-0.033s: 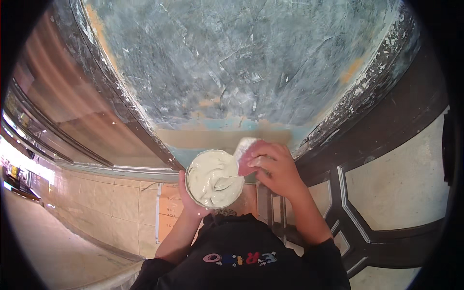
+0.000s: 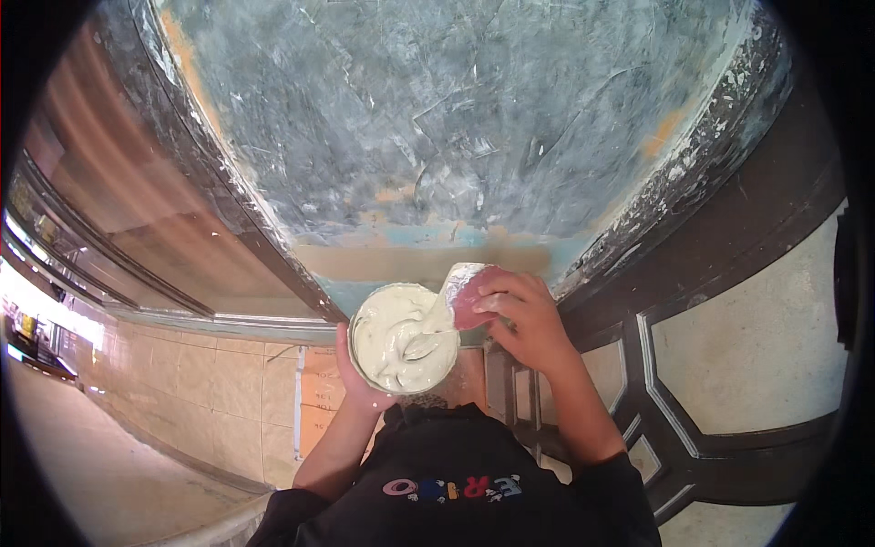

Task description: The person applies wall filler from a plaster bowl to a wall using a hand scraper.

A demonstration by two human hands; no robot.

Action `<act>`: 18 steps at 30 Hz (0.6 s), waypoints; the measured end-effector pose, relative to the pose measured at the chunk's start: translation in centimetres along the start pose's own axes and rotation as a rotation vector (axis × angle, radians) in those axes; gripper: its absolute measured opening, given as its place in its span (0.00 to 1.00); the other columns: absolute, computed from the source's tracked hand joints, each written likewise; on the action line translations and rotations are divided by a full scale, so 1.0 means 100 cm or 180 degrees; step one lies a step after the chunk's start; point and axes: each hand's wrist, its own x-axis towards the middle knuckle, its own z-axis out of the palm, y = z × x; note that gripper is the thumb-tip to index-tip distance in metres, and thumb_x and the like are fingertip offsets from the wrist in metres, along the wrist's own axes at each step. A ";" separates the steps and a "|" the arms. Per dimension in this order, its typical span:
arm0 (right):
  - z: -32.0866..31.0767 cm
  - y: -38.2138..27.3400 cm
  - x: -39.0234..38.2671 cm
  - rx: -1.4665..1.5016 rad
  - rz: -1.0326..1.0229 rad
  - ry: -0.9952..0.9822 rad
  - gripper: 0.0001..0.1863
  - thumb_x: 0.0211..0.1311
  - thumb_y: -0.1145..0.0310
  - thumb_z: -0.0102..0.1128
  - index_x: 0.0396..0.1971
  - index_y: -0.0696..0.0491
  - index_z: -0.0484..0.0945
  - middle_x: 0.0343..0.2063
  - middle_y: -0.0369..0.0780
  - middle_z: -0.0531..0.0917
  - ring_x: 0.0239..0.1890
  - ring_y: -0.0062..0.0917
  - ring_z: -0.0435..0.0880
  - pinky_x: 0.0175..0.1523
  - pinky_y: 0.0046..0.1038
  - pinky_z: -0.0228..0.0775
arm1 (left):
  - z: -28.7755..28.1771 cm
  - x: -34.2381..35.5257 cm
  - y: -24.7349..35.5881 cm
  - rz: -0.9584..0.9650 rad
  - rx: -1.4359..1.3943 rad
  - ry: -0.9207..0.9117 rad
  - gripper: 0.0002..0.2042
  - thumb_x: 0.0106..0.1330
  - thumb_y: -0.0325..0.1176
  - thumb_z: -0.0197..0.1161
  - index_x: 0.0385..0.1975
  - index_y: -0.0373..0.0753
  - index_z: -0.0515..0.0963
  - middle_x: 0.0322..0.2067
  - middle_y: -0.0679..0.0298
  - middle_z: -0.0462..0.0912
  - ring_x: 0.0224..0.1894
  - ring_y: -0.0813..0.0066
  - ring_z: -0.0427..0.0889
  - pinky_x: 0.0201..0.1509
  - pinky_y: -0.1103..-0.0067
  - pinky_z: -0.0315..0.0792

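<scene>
Though patchy, wall [image 2: 437,137] beyond tub [image 2: 353,356]

To your left you have a brown, reflective pane [image 2: 137,173] in a dark frame, with beige tiles [image 2: 187,369] below it and a bright opening [image 2: 59,301] at the far edge. An orange sheet [image 2: 317,387] with dark markings lies against the tiling, near your left side. On your right stands a dark latticework [image 2: 679,467] around cream panels [image 2: 756,337].
</scene>
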 end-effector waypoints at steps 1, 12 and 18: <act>0.002 0.007 -0.008 -0.0005 0.0182 -0.0053 0.12 0.43 0.74 0.63 0.32 0.47 0.80 0.41 0.34 0.78 0.48 0.35 0.74 0.54 0.38 0.64 | 0.001 -0.001 0.002 0.0050 -0.0079 0.0063 0.38 0.67 0.64 0.36 0.68 0.41 0.56 0.66 0.52 0.60 0.66 0.50 0.62 0.69 0.55 0.58; 0.094 0.070 -0.084 0.0197 0.1541 0.0621 0.09 0.54 0.73 0.64 0.36 0.53 0.76 0.35 0.38 0.80 0.34 0.33 0.82 0.38 0.32 0.74 | -0.005 0.003 -0.017 -0.0452 0.0375 0.0378 0.40 0.66 0.66 0.38 0.67 0.40 0.57 0.65 0.51 0.61 0.65 0.48 0.64 0.66 0.53 0.61; 0.135 0.113 -0.131 0.3951 0.4209 0.1572 0.13 0.68 0.60 0.57 0.43 0.51 0.70 0.28 0.37 0.80 0.22 0.19 0.81 0.25 0.22 0.74 | -0.012 -0.001 -0.022 -0.0515 0.0413 0.0569 0.37 0.67 0.64 0.37 0.67 0.41 0.59 0.65 0.52 0.62 0.65 0.49 0.64 0.68 0.53 0.57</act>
